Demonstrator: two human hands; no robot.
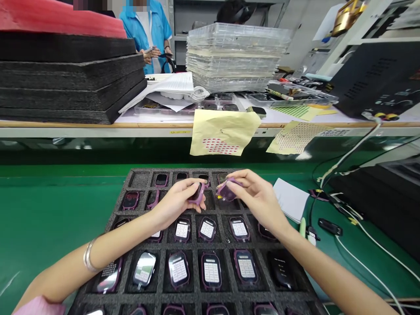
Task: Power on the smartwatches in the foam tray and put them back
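Note:
My left hand (pixel 187 191) is closed around a purple smartwatch body (pixel 197 194) with a dark screen. In my right hand (pixel 254 194), pinched between thumb and fingers, is a second purple smartwatch body (pixel 227 191) with a small yellow tab at its lower edge. The two watches are held apart, above the back rows of a black foam tray (pixel 138 178). Purple-rimmed watches sit in its compartments; several show white lists on lit screens, such as one watch (pixel 211 269) near the front. Back-row watches, like this one (pixel 161 179), have dark screens.
A shelf edge (pixel 138 132) crosses behind the tray, bearing black foam trays (pixel 65 83), stacked clear plastic trays (pixel 229 57) and hanging yellow sheets (pixel 223 133). White paper (pixel 290 199) and cables (pixel 364 280) lie right. A person in blue (pixel 160 26) stands beyond the shelf.

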